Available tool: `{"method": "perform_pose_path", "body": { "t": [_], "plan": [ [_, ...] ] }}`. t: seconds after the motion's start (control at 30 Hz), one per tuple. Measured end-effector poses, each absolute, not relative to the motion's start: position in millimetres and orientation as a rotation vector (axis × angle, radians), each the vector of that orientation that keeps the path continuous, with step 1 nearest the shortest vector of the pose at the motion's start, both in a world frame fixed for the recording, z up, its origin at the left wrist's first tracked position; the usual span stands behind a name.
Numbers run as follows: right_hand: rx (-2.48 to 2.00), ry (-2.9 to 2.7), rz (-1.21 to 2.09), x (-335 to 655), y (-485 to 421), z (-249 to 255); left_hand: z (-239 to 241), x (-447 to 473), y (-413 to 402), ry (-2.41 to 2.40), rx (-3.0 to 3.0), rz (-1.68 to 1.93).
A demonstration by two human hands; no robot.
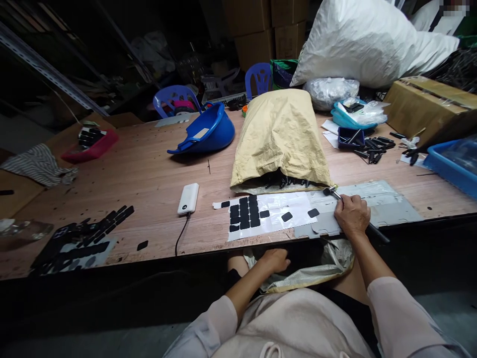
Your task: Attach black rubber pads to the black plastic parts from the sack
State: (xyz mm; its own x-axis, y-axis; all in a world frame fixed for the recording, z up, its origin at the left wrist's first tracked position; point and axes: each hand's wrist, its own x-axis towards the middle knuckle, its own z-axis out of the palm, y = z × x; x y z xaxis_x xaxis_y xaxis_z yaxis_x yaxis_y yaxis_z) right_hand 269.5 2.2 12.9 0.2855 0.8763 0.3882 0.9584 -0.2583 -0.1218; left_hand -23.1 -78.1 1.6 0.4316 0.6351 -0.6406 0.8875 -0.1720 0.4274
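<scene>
My right hand (353, 214) is wrapped round a hammer (378, 233). Its dark handle sticks out past the table edge, and its small head rests close to the mouth of a yellow sack (281, 129). Under that hand lies a grey board (391, 201). Below the table edge, my left hand (276, 259) is curled at the opening of another sack (309, 278) on my lap; what its fingers hold, if anything, is hidden. Between the hands and the yellow sack, a white sheet (276, 228) carries rows of black rounded stickers (244, 211), with a few lying apart.
A white power bank (189, 199) with a cable lies left of the sheet. Behind it sits a blue basin (212, 130). More black pieces (93, 233) are heaped at the left. At the right are black parts (376, 146), a cardboard box (432, 109) and a blue tray (452, 169).
</scene>
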Motion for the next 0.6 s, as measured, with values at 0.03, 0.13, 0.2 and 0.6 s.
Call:
{"method": "perform_pose_path", "body": {
  "t": [0.03,0.13,0.2,0.6],
  "plan": [
    [-2.229,-1.664,-0.349,269.4,2.1,13.0,10.0,-25.3,-77.0,1.167,1.909,-0.393],
    [-2.235,-1.667,-0.348,268.5,1.3,14.9,40.1,-33.6,-55.4,0.744,1.815,-0.222],
    [-2.244,-1.668,-0.341,267.3,0.8,16.9,58.0,-38.6,-25.3,0.765,1.755,0.0],
    [-2.282,-1.67,-0.274,260.6,-0.3,26.7,64.4,-27.6,102.0,2.046,2.193,0.349]
  ]
}}
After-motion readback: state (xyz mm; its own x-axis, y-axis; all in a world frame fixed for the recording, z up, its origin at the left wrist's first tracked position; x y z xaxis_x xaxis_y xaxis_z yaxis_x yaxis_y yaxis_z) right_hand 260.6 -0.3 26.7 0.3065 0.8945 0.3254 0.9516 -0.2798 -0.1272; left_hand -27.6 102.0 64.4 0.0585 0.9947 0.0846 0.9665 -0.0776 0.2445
